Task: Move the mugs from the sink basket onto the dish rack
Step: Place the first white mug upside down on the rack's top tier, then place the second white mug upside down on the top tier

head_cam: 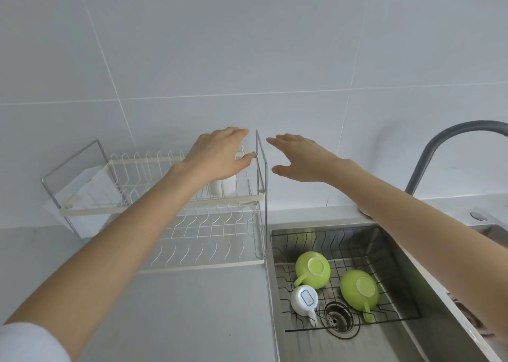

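Note:
The black wire sink basket (277, 254) holds three upside-down mugs: a green mug (313, 269), a second green mug (360, 287) and a white mug with a blue label on its base (303, 299). Left of the sink stands the two-tier dish rack (192, 265). Another white mug (221, 188) sits on its top tier. My left hand (217, 155) hovers palm-down just over that mug, fingers stretched out. My right hand (299, 158) is raised beside the rack's right end, above the sink, with its fingers spread and nothing in it.
A grey faucet (439, 147) arches over the sink at the right. The drain (339, 316) lies under the basket's front. A white cutlery holder (88, 188) hangs on the rack's left end. Tiled wall is close behind; grey counter (178, 320) lies in front of the rack.

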Motion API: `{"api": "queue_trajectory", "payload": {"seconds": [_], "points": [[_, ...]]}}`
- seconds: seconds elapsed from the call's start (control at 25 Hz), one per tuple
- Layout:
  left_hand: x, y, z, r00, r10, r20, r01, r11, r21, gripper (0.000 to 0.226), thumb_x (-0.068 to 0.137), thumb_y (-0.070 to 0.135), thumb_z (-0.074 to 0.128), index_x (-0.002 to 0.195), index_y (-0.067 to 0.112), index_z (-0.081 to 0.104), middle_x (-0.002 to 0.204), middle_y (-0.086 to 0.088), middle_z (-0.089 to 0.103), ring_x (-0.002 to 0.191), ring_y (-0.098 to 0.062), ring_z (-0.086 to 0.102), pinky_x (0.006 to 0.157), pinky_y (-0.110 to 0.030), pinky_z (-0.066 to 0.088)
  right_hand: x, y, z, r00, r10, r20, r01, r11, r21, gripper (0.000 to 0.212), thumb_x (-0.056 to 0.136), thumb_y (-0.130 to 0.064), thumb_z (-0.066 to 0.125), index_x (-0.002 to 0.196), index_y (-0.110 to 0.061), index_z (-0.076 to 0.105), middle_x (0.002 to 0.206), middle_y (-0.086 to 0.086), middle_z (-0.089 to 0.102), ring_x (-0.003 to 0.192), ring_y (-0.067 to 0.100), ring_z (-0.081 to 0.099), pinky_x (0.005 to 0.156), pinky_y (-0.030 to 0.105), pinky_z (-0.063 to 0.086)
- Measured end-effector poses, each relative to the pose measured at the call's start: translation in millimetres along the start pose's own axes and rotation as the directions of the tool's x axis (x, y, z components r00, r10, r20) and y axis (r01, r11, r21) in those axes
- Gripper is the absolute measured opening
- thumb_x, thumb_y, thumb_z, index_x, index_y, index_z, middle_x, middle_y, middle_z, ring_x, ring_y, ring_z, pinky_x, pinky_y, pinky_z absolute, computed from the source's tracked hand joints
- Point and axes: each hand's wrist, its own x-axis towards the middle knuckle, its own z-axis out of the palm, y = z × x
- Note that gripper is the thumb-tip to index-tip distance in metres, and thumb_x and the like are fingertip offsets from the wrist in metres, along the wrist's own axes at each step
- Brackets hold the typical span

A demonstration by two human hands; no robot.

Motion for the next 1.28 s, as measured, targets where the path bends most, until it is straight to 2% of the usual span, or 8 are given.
{"api": "queue_trajectory", "payload": {"seconds": [0.48, 0.6, 0.72, 1.0, 1.28], "points": [[23, 101, 60, 0.997, 0.010, 0.079, -0.004, 0.997, -0.078, 0.055, 0.092, 0.035, 0.040, 0.141, 0.016, 0.025, 0.151, -0.001, 0.030, 0.137, -0.021, 0.033, 0.107, -0.039, 0.032, -33, 109, 33, 0.988, 0.017, 0.154, -0.021, 1.000, 0.024, 0.064, 0.093, -0.029, 0.046, 0.146, -0.015, 0.015, 0.155, 0.009, 0.022, 0.144, 0.023, 0.019, 0.116, 0.035, 0.019], [23, 113, 85, 0.992, -0.039, 0.116, 0.053, 0.992, -0.118, 0.055, 0.092, 0.034, 0.040, 0.142, 0.017, 0.024, 0.152, 0.000, 0.029, 0.137, -0.021, 0.033, 0.107, -0.038, 0.032, -36, 130, 52, 0.980, 0.001, 0.197, -0.012, 0.998, 0.057, 0.063, 0.093, -0.029, 0.045, 0.146, -0.016, 0.015, 0.155, 0.008, 0.022, 0.143, 0.023, 0.019, 0.115, 0.035, 0.020], [21, 125, 116, 0.971, -0.086, 0.224, 0.121, 0.982, -0.146, 0.055, 0.092, 0.034, 0.039, 0.143, 0.018, 0.022, 0.153, 0.001, 0.027, 0.136, -0.022, 0.033, 0.106, -0.038, 0.033, -40, 151, 79, 0.965, -0.001, 0.261, -0.028, 0.993, 0.110, 0.062, 0.093, -0.030, 0.044, 0.146, -0.017, 0.015, 0.155, 0.007, 0.024, 0.142, 0.024, 0.021, 0.115, 0.036, 0.021], [8, 139, 199, 0.868, -0.131, 0.478, 0.283, 0.923, -0.260, 0.058, 0.092, 0.036, 0.040, 0.143, 0.017, 0.020, 0.153, -0.003, 0.026, 0.137, -0.022, 0.033, 0.108, -0.039, 0.033, -63, 180, 163, 0.905, 0.048, 0.423, -0.184, 0.940, 0.287, 0.059, 0.093, -0.029, 0.044, 0.145, -0.012, 0.023, 0.151, 0.010, 0.033, 0.137, 0.028, 0.032, 0.113, 0.040, 0.030], [-17, 140, 283, 0.701, -0.156, 0.696, 0.515, 0.787, -0.341, 0.058, 0.093, 0.032, 0.040, 0.143, 0.013, 0.020, 0.153, -0.007, 0.026, 0.139, -0.023, 0.028, 0.112, -0.035, 0.027, -78, 185, 246, 0.793, 0.099, 0.601, -0.374, 0.858, 0.352, 0.056, 0.095, -0.029, 0.041, 0.145, -0.014, 0.022, 0.150, 0.012, 0.033, 0.136, 0.030, 0.033, 0.108, 0.040, 0.032]]}}
